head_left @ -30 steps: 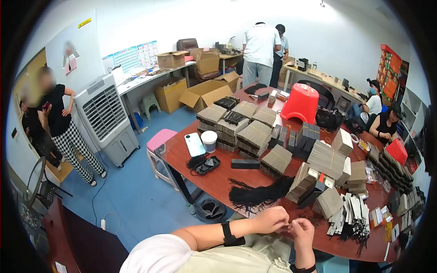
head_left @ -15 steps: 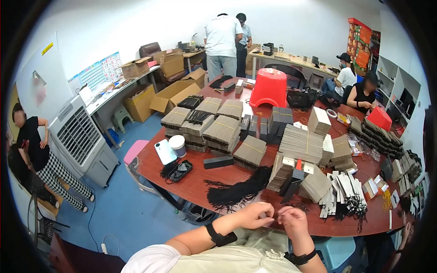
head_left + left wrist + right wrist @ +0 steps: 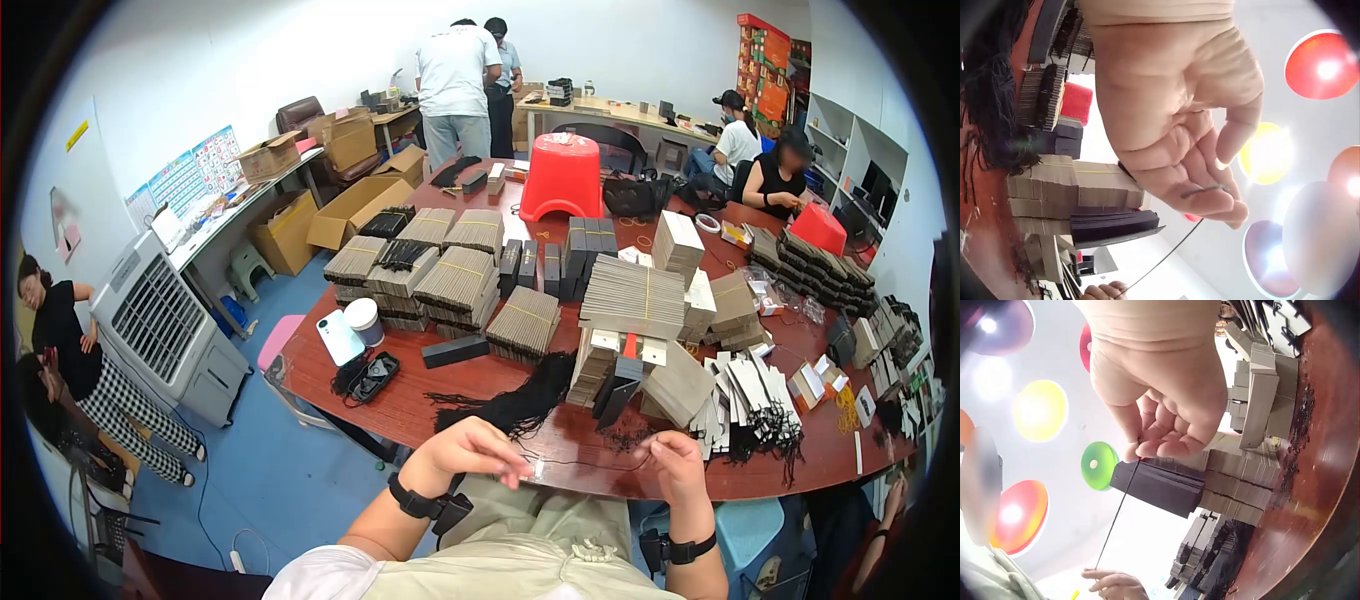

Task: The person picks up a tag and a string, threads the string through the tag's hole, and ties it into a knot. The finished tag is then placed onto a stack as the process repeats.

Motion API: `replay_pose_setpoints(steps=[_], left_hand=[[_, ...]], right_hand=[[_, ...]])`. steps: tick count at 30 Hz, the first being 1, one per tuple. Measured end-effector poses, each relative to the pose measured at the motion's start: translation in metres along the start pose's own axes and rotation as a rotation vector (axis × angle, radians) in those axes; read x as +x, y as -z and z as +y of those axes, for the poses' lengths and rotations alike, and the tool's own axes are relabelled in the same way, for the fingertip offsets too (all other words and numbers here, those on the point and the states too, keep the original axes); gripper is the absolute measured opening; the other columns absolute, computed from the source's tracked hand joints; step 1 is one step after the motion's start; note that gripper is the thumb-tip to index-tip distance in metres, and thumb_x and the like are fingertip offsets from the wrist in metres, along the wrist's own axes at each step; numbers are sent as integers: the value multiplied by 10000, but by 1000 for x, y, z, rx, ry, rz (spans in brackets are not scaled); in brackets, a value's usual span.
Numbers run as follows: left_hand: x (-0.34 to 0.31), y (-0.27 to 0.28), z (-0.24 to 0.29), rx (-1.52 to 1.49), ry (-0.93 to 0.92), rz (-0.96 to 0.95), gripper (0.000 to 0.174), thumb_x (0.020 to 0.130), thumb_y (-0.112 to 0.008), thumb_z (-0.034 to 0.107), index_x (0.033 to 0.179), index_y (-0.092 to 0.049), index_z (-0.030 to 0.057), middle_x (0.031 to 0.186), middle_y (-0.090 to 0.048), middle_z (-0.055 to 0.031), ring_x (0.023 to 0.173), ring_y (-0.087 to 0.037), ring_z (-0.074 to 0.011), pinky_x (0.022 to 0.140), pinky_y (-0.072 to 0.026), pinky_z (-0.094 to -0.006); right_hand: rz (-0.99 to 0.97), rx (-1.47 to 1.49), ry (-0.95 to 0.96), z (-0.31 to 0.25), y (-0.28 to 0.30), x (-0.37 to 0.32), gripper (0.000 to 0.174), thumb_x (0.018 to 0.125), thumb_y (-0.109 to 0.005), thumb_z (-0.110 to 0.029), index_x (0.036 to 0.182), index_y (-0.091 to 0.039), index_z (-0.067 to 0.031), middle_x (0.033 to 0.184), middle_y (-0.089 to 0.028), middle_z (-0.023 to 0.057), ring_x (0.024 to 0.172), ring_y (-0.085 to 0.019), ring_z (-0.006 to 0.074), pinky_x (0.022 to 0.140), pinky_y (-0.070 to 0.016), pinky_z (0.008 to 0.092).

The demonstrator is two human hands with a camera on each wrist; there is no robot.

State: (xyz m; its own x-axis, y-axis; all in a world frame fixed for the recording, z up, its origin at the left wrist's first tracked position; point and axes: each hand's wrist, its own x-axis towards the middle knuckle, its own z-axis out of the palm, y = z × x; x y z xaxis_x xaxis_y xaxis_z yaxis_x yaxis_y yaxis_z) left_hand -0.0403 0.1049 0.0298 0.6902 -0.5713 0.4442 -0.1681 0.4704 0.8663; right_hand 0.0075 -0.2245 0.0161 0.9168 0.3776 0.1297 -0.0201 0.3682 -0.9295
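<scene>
A thin black cord runs in a straight line between the two hands in both wrist views. My right hand pinches one end between thumb and fingertips; its fingers are curled in the right wrist view. The left hand is palm inward, its fingers bent around the cord, which crosses them near the tips, the thumb standing apart. Both hands are over the near table edge. Just beyond them lies a bundle of black cords, with white tags on black strings to the right.
Banded stacks of grey-brown card pieces cover much of the red-brown table. A phone, a cup, a black case and an upturned red stool stand among them. Several people are around the room.
The hands have moved apart from close together, the left one to the left, and the cord is now stretched between them. The head view has shifted to the right.
</scene>
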Motion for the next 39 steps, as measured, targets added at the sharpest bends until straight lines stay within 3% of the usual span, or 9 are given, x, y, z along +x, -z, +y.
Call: replay_pose_setpoints(steps=[7, 11, 20, 30, 34, 35, 36, 37, 39], left_hand=[[50, -42, -9, 164, 389, 460, 145, 872, -581, 71, 941, -655, -34, 796, -664, -88, 641, -606, -108, 529, -476, -223], [65, -51, -20, 186, 245, 511, 144, 850, -643, 125, 912, -682, 2, 791, -619, -13, 754, -553, -79, 641, -434, -212], [62, -55, -37, 517, 96, 418, 105, 798, -676, 73, 895, -695, 38, 721, -572, -12, 682, -501, -106, 612, -403, -241], [58, -53, -49, 786, 68, 342, 87, 782, -683, 94, 839, -676, 29, 794, -591, -74, 731, -572, -185, 644, -452, -290], [56, -48, -71, 846, -261, 383, 155, 727, -693, 156, 678, -590, 50, 825, -577, -94, 798, -543, -265, 707, -428, -364], [59, -36, -82, 787, -227, 204, 170, 722, -678, 153, 638, -568, 54, 835, -565, -81, 807, -529, -260, 701, -418, -365], [58, -31, -92, 724, -264, 156, 209, 726, -670, 160, 606, -541, 46, 832, -554, -79, 800, -524, -257, 703, -410, -369], [56, -37, -92, 633, -266, 207, 225, 733, -668, 165, 605, -532, 40, 812, -545, -83, 806, -520, -253, 713, -405, -371], [47, -32, -94, 696, -320, 234, 226, 742, -679, 180, 611, -592, 17, 722, -529, -91, 755, -536, -232, 669, -432, -349]], right_hand=[[-141, -579, 389, -27, -43, 6, 135, 792, -623, -32, 902, -665, 35, 936, -625, 121, 909, -576, 191, 797, -460, 305], [-11, -432, 152, -31, -68, 4, 158, 839, -609, -45, 964, -669, 31, 975, -620, 96, 908, -571, 155, 774, -465, 273], [33, 131, -394, -18, -66, 12, 219, 865, -616, -154, 1000, -664, 12, 873, -625, 28, 721, -531, 74, 623, -405, 200], [53, 206, -386, -22, -69, 17, 175, 875, -589, -121, 1013, -622, -18, 902, -617, 30, 759, -536, 75, 639, -412, 215], [145, 65, -223, -8, -63, 12, 265, 871, -565, -61, 1119, -550, 31, 1003, -598, 87, 898, -573, 141, 757, -479, 281], [204, 92, -179, -4, -61, 12, 216, 870, -562, -51, 1065, -551, 41, 1023, -570, 84, 900, -557, 162, 764, -476, 289], [23, 33, -89, 17, -16, 23, 246, 886, -567, -117, 1109, -554, -15, 1012, -587, 54, 904, -550, 99, 745, -455, 216], [154, -872, 301, -2, -41, 7, 222, 885, -561, -116, 1070, -588, 5, 1006, -582, 149, 883, -568, 232, 757, -466, 325], [72, 174, 97, 5, -13, 21, 268, 886, -554, -98, 1132, -528, 7, 1121, -510, 144, 938, -523, 225, 796, -447, 311]])
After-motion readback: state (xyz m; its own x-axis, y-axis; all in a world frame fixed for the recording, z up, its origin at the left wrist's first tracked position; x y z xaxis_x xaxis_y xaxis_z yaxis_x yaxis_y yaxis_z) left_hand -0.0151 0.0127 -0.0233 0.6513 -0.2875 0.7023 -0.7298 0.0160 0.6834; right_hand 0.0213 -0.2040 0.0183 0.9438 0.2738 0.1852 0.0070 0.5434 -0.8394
